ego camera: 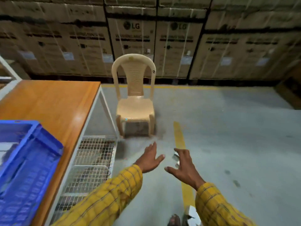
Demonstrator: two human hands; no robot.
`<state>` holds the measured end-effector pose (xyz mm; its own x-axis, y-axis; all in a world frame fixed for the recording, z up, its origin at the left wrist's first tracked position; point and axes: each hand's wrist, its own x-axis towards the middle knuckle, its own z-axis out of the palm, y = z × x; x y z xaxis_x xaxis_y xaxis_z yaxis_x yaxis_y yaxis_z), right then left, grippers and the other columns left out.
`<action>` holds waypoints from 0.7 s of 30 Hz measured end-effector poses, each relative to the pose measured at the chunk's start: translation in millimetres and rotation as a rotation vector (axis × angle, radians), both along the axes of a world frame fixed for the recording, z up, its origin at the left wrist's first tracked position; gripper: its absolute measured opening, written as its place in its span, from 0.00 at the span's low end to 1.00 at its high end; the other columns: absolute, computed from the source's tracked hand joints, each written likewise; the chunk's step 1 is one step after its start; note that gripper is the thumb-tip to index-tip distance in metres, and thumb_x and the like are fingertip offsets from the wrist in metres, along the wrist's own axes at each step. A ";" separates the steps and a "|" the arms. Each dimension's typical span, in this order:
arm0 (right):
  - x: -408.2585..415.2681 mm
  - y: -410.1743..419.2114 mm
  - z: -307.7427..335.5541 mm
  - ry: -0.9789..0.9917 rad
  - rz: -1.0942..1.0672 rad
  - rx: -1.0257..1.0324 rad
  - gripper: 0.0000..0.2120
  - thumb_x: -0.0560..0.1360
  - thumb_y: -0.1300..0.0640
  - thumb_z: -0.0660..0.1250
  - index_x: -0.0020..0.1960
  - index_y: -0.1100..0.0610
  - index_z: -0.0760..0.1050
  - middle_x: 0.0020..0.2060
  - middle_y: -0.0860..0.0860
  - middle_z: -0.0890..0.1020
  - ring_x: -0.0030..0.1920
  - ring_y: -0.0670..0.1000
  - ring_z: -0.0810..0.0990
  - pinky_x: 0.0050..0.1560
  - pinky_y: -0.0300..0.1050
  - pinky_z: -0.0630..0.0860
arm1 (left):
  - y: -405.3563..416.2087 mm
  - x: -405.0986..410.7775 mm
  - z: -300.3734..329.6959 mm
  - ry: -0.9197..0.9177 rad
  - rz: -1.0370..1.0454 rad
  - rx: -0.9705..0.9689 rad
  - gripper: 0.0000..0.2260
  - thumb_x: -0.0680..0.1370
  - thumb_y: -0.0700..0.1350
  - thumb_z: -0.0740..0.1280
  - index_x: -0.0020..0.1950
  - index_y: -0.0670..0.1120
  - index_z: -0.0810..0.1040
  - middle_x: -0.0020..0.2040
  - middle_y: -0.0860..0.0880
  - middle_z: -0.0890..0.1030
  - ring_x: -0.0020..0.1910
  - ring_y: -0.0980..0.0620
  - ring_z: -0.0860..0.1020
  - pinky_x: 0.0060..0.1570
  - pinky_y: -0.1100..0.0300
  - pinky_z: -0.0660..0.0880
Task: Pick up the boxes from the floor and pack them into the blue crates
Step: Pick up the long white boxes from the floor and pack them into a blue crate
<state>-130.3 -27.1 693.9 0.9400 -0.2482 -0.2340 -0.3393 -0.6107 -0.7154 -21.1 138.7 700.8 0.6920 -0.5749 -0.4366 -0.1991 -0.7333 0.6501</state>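
Note:
A blue crate (pixel 31 162) stands on the orange wooden table (pixel 53 101) at the left, with something pale inside it that is blurred. My left hand (pixel 149 159) reaches forward over the grey floor with its fingers spread, holding nothing. My right hand (pixel 183 167) is beside it, also spread, thumb held apart. A small shiny pale object (pixel 176 158) shows at its fingertips; whether it lies on the floor or touches the fingers is unclear. A whitish box (pixel 191 214) lies on the floor at the bottom edge, under my right sleeve.
A beige plastic chair (pixel 135 98) stands ahead, next to the table's white frame. A wire mesh shelf (pixel 91 162) sits under the table. Tall stacked cardboard cartons (pixel 175 43) wall off the back. A yellow floor line (pixel 180 137) runs forward. A foot (pixel 174 221) shows at the bottom.

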 end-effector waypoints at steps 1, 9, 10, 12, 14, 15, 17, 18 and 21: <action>-7.0 -17.2 -5.8 0.021 -0.033 0.010 0.50 0.65 0.34 0.75 0.78 0.55 0.62 0.68 0.51 0.63 0.71 0.56 0.68 0.72 0.51 0.69 | -13.3 -0.9 -8.4 0.016 0.001 0.001 0.38 0.83 0.62 0.57 0.83 0.44 0.42 0.83 0.44 0.45 0.82 0.45 0.44 0.80 0.53 0.46; -27.0 -133.7 -38.8 0.197 -0.228 0.042 0.40 0.71 0.48 0.79 0.76 0.56 0.64 0.66 0.54 0.65 0.70 0.58 0.68 0.68 0.44 0.67 | -89.1 20.0 -51.3 -0.026 0.014 -0.043 0.36 0.83 0.57 0.60 0.83 0.46 0.44 0.83 0.49 0.48 0.82 0.53 0.47 0.75 0.65 0.44; -28.1 -145.5 -45.3 0.228 -0.255 0.056 0.40 0.71 0.48 0.78 0.76 0.56 0.64 0.67 0.55 0.65 0.70 0.60 0.68 0.69 0.47 0.67 | -95.0 23.5 -58.8 -0.020 0.016 -0.028 0.36 0.83 0.56 0.60 0.83 0.45 0.45 0.83 0.49 0.48 0.82 0.53 0.47 0.74 0.66 0.44; -33.5 -164.7 -60.2 0.302 -0.312 0.091 0.40 0.72 0.49 0.78 0.77 0.58 0.64 0.68 0.57 0.64 0.70 0.61 0.69 0.70 0.49 0.68 | -105.6 27.4 -75.0 0.004 0.000 0.012 0.35 0.84 0.55 0.60 0.83 0.44 0.46 0.83 0.49 0.49 0.82 0.53 0.48 0.74 0.66 0.44; -40.4 -178.5 -78.5 0.365 -0.370 0.126 0.41 0.72 0.48 0.78 0.77 0.59 0.63 0.69 0.58 0.63 0.70 0.61 0.71 0.71 0.50 0.69 | -116.0 30.2 -91.7 0.022 -0.037 0.049 0.35 0.84 0.54 0.61 0.83 0.43 0.47 0.83 0.48 0.49 0.82 0.52 0.49 0.76 0.64 0.45; -43.6 -183.4 -87.9 0.403 -0.397 0.145 0.42 0.72 0.48 0.79 0.77 0.59 0.63 0.69 0.58 0.63 0.70 0.61 0.72 0.72 0.51 0.69 | -121.7 32.4 -99.0 0.035 -0.059 0.064 0.35 0.84 0.54 0.61 0.83 0.43 0.47 0.83 0.48 0.49 0.82 0.52 0.49 0.77 0.62 0.46; -47.7 -191.3 -109.6 0.460 -0.467 0.192 0.42 0.71 0.49 0.80 0.77 0.58 0.63 0.69 0.58 0.63 0.69 0.62 0.74 0.71 0.54 0.71 | -134.8 41.2 -113.3 0.064 -0.094 0.086 0.35 0.84 0.53 0.61 0.83 0.44 0.46 0.83 0.49 0.49 0.82 0.51 0.49 0.78 0.60 0.47; -49.0 -194.3 -120.3 0.486 -0.503 0.216 0.42 0.71 0.49 0.80 0.77 0.58 0.63 0.69 0.58 0.63 0.68 0.62 0.75 0.70 0.55 0.72 | -142.6 47.4 -120.4 0.077 -0.118 0.097 0.35 0.84 0.53 0.61 0.83 0.44 0.46 0.83 0.49 0.49 0.82 0.51 0.48 0.79 0.59 0.47; -44.8 -201.9 -143.6 0.573 -0.593 0.247 0.41 0.72 0.50 0.79 0.77 0.59 0.63 0.70 0.60 0.64 0.68 0.62 0.74 0.69 0.50 0.71 | -169.7 76.5 -141.7 0.112 -0.216 0.127 0.35 0.84 0.53 0.62 0.83 0.44 0.46 0.83 0.48 0.50 0.82 0.50 0.49 0.80 0.56 0.49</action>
